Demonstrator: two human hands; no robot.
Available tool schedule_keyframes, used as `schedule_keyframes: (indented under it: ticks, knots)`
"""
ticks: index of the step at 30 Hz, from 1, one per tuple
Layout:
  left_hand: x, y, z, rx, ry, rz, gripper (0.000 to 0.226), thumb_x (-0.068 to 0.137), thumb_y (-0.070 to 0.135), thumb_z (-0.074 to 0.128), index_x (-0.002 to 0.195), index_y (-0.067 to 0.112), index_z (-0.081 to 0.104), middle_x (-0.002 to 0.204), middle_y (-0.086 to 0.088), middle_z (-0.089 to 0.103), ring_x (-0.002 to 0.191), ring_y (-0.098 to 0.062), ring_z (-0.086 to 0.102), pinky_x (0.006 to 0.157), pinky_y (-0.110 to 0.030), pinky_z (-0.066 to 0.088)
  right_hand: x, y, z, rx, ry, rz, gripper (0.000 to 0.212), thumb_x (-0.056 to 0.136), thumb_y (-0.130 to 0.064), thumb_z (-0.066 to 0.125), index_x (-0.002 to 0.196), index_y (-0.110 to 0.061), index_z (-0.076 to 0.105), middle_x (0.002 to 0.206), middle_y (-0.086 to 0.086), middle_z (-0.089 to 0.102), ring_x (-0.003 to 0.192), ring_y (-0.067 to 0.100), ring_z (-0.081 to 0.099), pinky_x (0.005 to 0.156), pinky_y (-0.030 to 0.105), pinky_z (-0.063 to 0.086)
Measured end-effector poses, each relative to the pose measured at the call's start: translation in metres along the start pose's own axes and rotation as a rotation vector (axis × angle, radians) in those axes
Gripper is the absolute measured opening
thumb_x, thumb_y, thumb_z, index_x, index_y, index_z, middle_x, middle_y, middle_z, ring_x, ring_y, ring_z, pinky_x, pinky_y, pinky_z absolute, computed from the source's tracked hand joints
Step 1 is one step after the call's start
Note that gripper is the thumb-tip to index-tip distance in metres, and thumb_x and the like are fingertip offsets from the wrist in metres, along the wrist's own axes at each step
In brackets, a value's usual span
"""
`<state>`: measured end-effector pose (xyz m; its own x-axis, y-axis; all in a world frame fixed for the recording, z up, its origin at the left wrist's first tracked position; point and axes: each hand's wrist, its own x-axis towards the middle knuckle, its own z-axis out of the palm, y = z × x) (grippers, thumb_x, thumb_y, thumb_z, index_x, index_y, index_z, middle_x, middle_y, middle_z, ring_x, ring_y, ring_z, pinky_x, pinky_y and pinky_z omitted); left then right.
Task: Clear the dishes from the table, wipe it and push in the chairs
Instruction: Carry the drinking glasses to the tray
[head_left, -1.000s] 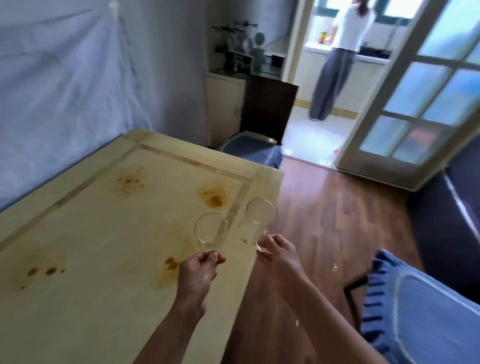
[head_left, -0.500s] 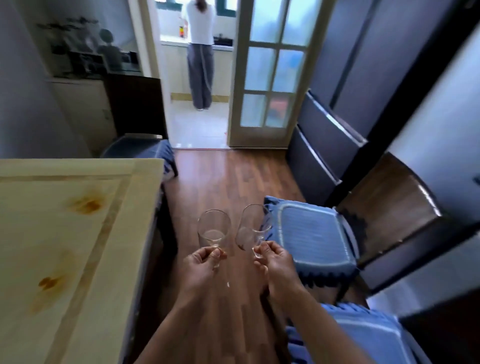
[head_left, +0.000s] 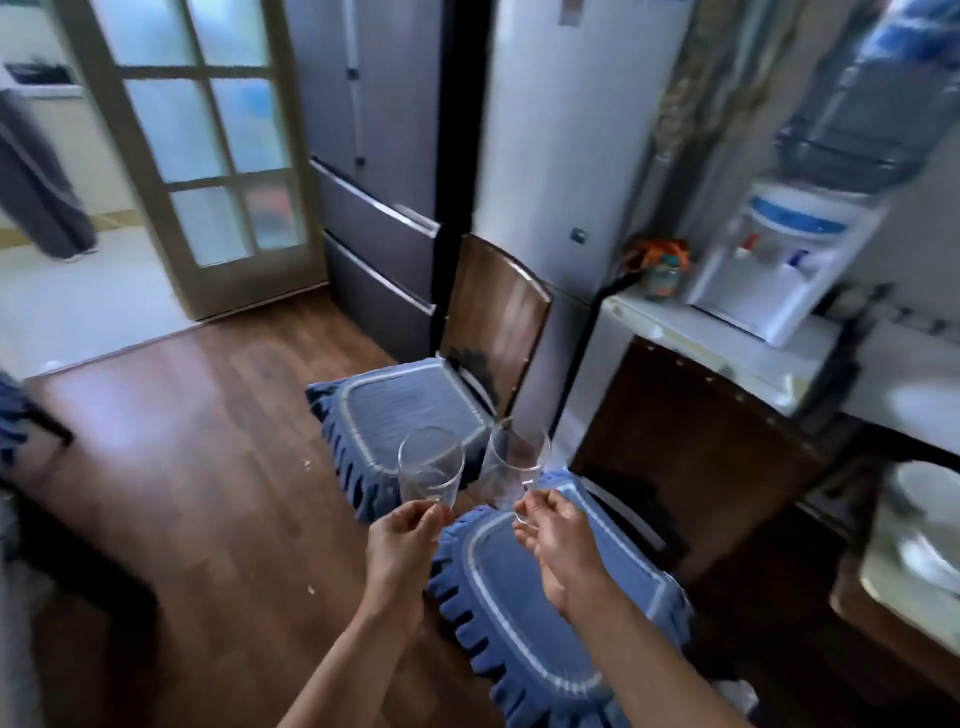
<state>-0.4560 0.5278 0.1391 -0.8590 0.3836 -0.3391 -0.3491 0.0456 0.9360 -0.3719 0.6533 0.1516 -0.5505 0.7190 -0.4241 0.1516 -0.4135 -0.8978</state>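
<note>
I carry two clear drinking glasses in front of me. My left hand (head_left: 402, 545) pinches the base of the left glass (head_left: 430, 465), held upright. My right hand (head_left: 553, 535) pinches the base of the right glass (head_left: 511, 470), which tilts a little to the left. Both glasses hang over two wooden chairs with blue frilled cushions: the far chair (head_left: 410, 400) and the near chair (head_left: 545, 603). The dining table is out of view.
A grey fridge (head_left: 379, 182) and a white fridge (head_left: 566, 130) stand behind the chairs. To the right, a counter (head_left: 727, 343) holds a water dispenser (head_left: 779, 260). A glass-paned door (head_left: 202, 145) opens left, where a person's legs (head_left: 36, 182) show. White dishes (head_left: 919, 525) sit far right.
The view has swung right, away from the stained table, which has left the frame. Both hands keep the glasses, now over the two chairs; the counter and dispenser have come into sight.
</note>
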Motion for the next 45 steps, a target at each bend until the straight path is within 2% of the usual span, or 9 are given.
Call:
schedule_keyframes:
  ticks: [5, 17, 21, 25, 27, 32, 36, 42, 45]
  knots:
    - [-0.03, -0.014, 0.069, 0.129, -0.208, 0.008, 0.018, 0.087, 0.01, 0.061, 0.074, 0.009, 0.073, 0.064, -0.004, 0.067, 0.061, -0.015, 0.05, 0.058, -0.026, 0.04, -0.02, -0.001, -0.084, 0.076, 0.202, 0.0, 0.023, 0.098, -0.011, 0.048, 0.076, -0.01, 0.052, 0.073, 0.006, 0.047, 0.065, 0.015, 0.043, 0.062, 0.024, 0.041]
    - [-0.119, -0.068, 0.259, 0.263, -0.54, -0.065, 0.024, 0.089, 0.013, 0.06, 0.067, 0.016, 0.071, 0.076, -0.008, 0.071, 0.073, -0.017, 0.058, 0.076, -0.035, 0.048, -0.063, -0.012, -0.295, 0.247, 0.568, -0.039, 0.029, 0.098, -0.011, 0.048, 0.07, -0.007, 0.053, 0.071, 0.007, 0.05, 0.062, 0.013, 0.044, 0.06, 0.023, 0.039]
    - [-0.154, -0.089, 0.328, 0.306, -0.605, -0.061, 0.027, 0.09, 0.013, 0.059, 0.066, 0.014, 0.071, 0.071, -0.009, 0.068, 0.071, -0.02, 0.059, 0.071, -0.034, 0.047, -0.074, -0.019, -0.371, 0.285, 0.622, -0.029, 0.028, 0.098, -0.011, 0.048, 0.071, -0.005, 0.053, 0.069, 0.006, 0.048, 0.062, 0.012, 0.042, 0.058, 0.022, 0.037]
    - [-0.194, -0.112, 0.403, 0.302, -0.635, -0.098, 0.022, 0.091, 0.012, 0.057, 0.075, 0.007, 0.07, 0.07, -0.008, 0.065, 0.067, -0.018, 0.054, 0.06, -0.026, 0.042, -0.079, -0.026, -0.456, 0.264, 0.676, -0.019, 0.027, 0.098, -0.014, 0.049, 0.073, -0.006, 0.055, 0.073, 0.006, 0.049, 0.068, 0.014, 0.045, 0.066, 0.026, 0.042]
    - [-0.213, -0.12, 0.435, 0.3, -0.659, -0.113, 0.022, 0.092, 0.011, 0.056, 0.076, 0.005, 0.07, 0.071, -0.006, 0.066, 0.067, -0.015, 0.054, 0.063, -0.025, 0.044, -0.079, -0.027, -0.492, 0.25, 0.708, -0.007, 0.028, 0.098, -0.016, 0.049, 0.073, -0.006, 0.056, 0.073, 0.006, 0.048, 0.07, 0.015, 0.045, 0.07, 0.028, 0.043]
    - [-0.239, -0.143, 0.499, 0.373, -0.707, -0.121, 0.026, 0.091, 0.015, 0.056, 0.07, 0.015, 0.071, 0.074, -0.005, 0.069, 0.074, -0.016, 0.06, 0.081, -0.035, 0.053, -0.074, -0.029, -0.564, 0.317, 0.772, -0.001, 0.025, 0.097, -0.015, 0.05, 0.076, -0.005, 0.058, 0.069, 0.007, 0.048, 0.067, 0.015, 0.046, 0.07, 0.029, 0.044]
    - [-0.248, -0.155, 0.543, 0.42, -0.765, -0.117, 0.027, 0.091, 0.017, 0.056, 0.069, 0.017, 0.071, 0.079, -0.006, 0.071, 0.073, -0.013, 0.058, 0.08, -0.035, 0.052, -0.059, -0.032, -0.606, 0.372, 0.802, -0.007, 0.024, 0.097, -0.015, 0.051, 0.077, -0.003, 0.057, 0.069, 0.008, 0.049, 0.061, 0.013, 0.045, 0.062, 0.025, 0.043]
    - [-0.243, -0.175, 0.62, 0.451, -0.842, -0.119, 0.023, 0.091, 0.016, 0.056, 0.074, 0.013, 0.072, 0.076, -0.004, 0.069, 0.069, -0.011, 0.057, 0.07, -0.027, 0.048, -0.024, -0.037, -0.667, 0.366, 0.862, 0.026, 0.027, 0.098, -0.016, 0.049, 0.074, -0.006, 0.058, 0.072, 0.008, 0.051, 0.069, 0.016, 0.049, 0.07, 0.029, 0.045]
    - [-0.237, -0.184, 0.661, 0.481, -0.904, -0.129, 0.024, 0.092, 0.018, 0.055, 0.074, 0.015, 0.072, 0.076, 0.001, 0.071, 0.072, -0.011, 0.06, 0.071, -0.026, 0.048, 0.0, -0.047, -0.699, 0.374, 0.908, 0.035, 0.028, 0.098, -0.017, 0.05, 0.073, -0.006, 0.058, 0.074, 0.01, 0.051, 0.071, 0.019, 0.048, 0.073, 0.033, 0.043]
